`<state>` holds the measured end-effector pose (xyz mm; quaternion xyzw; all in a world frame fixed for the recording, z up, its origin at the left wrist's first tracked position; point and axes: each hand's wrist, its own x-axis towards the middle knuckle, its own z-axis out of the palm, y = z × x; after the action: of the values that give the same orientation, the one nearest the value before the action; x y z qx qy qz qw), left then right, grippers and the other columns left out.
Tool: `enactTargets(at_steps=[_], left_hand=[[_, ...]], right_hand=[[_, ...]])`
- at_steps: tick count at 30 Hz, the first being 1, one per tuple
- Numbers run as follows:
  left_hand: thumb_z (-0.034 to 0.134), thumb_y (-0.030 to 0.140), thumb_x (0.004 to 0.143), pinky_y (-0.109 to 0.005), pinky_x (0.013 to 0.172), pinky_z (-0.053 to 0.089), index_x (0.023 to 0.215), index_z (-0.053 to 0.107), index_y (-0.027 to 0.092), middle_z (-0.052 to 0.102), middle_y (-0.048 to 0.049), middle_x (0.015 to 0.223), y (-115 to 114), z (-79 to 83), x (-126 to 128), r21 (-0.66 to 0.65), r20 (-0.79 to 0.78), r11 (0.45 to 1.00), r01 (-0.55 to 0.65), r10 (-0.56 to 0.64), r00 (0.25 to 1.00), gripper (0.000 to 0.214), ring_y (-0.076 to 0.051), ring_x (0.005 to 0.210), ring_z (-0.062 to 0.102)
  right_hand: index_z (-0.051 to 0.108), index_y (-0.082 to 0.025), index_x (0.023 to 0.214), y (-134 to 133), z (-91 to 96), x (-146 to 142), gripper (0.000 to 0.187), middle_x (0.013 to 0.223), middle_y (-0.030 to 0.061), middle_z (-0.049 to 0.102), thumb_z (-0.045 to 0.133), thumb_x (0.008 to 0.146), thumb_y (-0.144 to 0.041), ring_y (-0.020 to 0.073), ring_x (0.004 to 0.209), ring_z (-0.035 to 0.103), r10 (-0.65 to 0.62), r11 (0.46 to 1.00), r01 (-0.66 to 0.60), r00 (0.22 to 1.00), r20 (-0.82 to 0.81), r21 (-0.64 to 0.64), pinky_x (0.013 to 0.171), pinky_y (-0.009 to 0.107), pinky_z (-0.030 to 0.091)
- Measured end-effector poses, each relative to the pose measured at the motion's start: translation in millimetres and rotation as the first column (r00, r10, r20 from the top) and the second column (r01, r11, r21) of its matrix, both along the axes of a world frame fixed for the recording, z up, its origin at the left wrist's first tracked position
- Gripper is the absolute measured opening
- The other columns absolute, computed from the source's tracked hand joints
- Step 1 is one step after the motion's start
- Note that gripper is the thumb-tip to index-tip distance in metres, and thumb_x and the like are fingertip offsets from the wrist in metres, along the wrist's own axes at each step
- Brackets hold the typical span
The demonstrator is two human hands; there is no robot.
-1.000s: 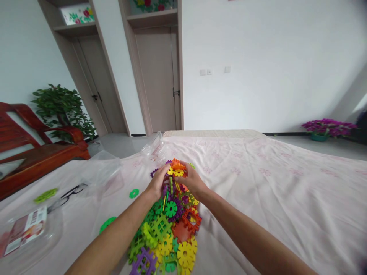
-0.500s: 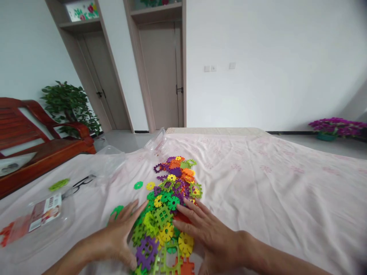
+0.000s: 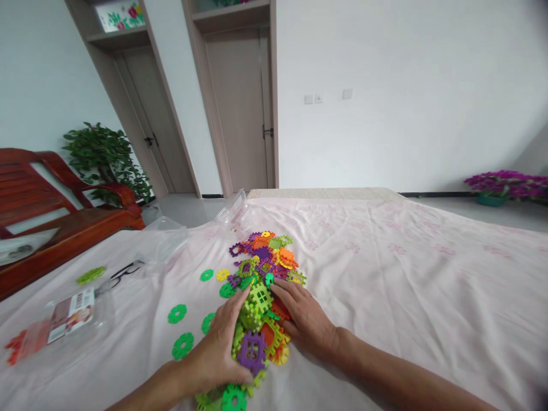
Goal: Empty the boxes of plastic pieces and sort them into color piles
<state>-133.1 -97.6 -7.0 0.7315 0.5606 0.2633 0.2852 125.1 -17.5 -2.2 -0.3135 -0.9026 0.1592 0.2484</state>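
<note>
Plastic pieces (image 3: 259, 297) partly hidden under left hand (image 3: 216, 351) and right hand (image 3: 306, 322), both grips spread apart.

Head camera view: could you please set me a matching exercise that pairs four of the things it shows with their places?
Things:
1. purple square piece
2. green plant
3. purple flowers
4. labelled clear bag

Places:
A. at the far right edge of the view
B. on the pink cloth, far left
C. behind the red bench
D. in the toy pile, between the left hand and the right hand

Pairs: 1-D, 2-C, 3-A, 4-B.
</note>
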Motion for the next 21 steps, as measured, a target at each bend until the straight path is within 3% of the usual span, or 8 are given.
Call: enactTargets(at_steps=[3, 7, 11, 14, 16, 18, 21], left_hand=[[0.083, 0.027, 0.057, -0.050, 0.120, 0.021, 0.156, 0.004, 0.032, 0.024, -0.0093, 0.159, 14.0, 6.9, 27.9, -0.026, 0.211, 0.999, -0.046, 0.050, 0.976, 0.127, -0.034, 0.144, 0.026], [0.077, 0.024, 0.068, -0.047, 0.118, 0.026, 0.155, 0.001, 0.029, 0.034, -0.0105, 0.154, 44.2, 14.1, 52.0, -0.017, 0.443, 0.999, -0.034, 0.038, 0.896, 0.116, -0.028, 0.140, 0.036], [0.077, 0.032, 0.072, -0.046, 0.117, 0.028, 0.155, 0.012, 0.026, 0.034, -0.0112, 0.154, 85.0, 26.9, 54.0, 0.117, 0.486, 0.992, -0.035, -0.026, 0.873, 0.106, -0.028, 0.141, 0.035], [0.078, 0.041, 0.070, -0.050, 0.117, 0.025, 0.152, 0.025, 0.025, 0.033, -0.0129, 0.154, 109.0, 41.1, 38.7, 0.163, 0.326, 0.986, -0.042, -0.014, 0.945, 0.098, -0.032, 0.143, 0.030], [0.080, 0.048, 0.066, -0.053, 0.118, 0.022, 0.152, 0.030, 0.023, 0.028, -0.0159, 0.156, 110.3, 49.3, 20.4, 0.148, 0.129, 0.989, 0.005, -0.024, 0.991, 0.102, -0.036, 0.145, 0.025], [0.081, 0.056, 0.059, -0.055, 0.118, 0.019, 0.153, 0.026, 0.025, 0.019, -0.0164, 0.160, 95.7, 53.3, -2.5, 0.067, -0.099, 0.995, 0.077, -0.070, 0.993, 0.113, -0.038, 0.147, 0.018], [0.084, 0.064, 0.043, -0.061, 0.115, 0.016, 0.155, 0.017, 0.031, 0.009, -0.0154, 0.163, 51.4, 46.7, -38.5, -0.089, -0.359, 0.990, 0.112, -0.137, 0.923, 0.135, -0.043, 0.148, 0.006]], right_hand=[[0.049, -0.020, 0.139, 10.8, -4.9, -12.2, 0.064, 0.142, 0.0115, 0.050, 0.060, 0.076, -0.013, 0.0253, 0.129, 0.047, -0.079, 0.995, 0.066, 0.979, -0.188, -0.077, 0.111, 0.044, 0.037], [0.062, -0.022, 0.122, 28.8, 1.5, -30.9, 0.052, 0.122, 0.0075, 0.064, 0.059, 0.071, -0.010, 0.0247, 0.115, 0.058, -0.252, 0.948, 0.142, 0.883, -0.396, -0.286, 0.105, 0.045, 0.043], [0.060, -0.022, 0.123, 52.8, 22.9, -46.3, 0.051, 0.121, 0.0057, 0.065, 0.057, 0.073, -0.013, 0.0242, 0.116, 0.059, -0.328, 0.912, 0.149, 0.824, -0.463, -0.381, 0.105, 0.046, 0.044], [0.051, -0.021, 0.135, 73.0, 38.7, -41.9, 0.059, 0.134, 0.0094, 0.056, 0.059, 0.077, -0.019, 0.0263, 0.126, 0.052, -0.325, 0.917, 0.160, 0.830, -0.453, -0.365, 0.109, 0.048, 0.039], [0.046, -0.020, 0.140, 79.8, 45.2, -28.2, 0.064, 0.140, 0.0120, 0.051, 0.062, 0.077, -0.022, 0.0278, 0.131, 0.047, -0.287, 0.936, 0.171, 0.877, -0.386, -0.307, 0.111, 0.049, 0.036], [0.043, -0.021, 0.142, 75.4, 49.0, -8.8, 0.068, 0.143, 0.0129, 0.048, 0.066, 0.077, -0.026, 0.0290, 0.133, 0.044, -0.241, 0.963, 0.190, 0.925, -0.292, -0.192, 0.111, 0.050, 0.035], [0.044, -0.026, 0.141, 47.3, 51.2, 22.0, 0.074, 0.145, 0.0109, 0.046, 0.074, 0.074, -0.036, 0.0307, 0.133, 0.042, -0.197, 0.980, 0.196, 0.972, -0.126, -0.019, 0.109, 0.051, 0.037]])
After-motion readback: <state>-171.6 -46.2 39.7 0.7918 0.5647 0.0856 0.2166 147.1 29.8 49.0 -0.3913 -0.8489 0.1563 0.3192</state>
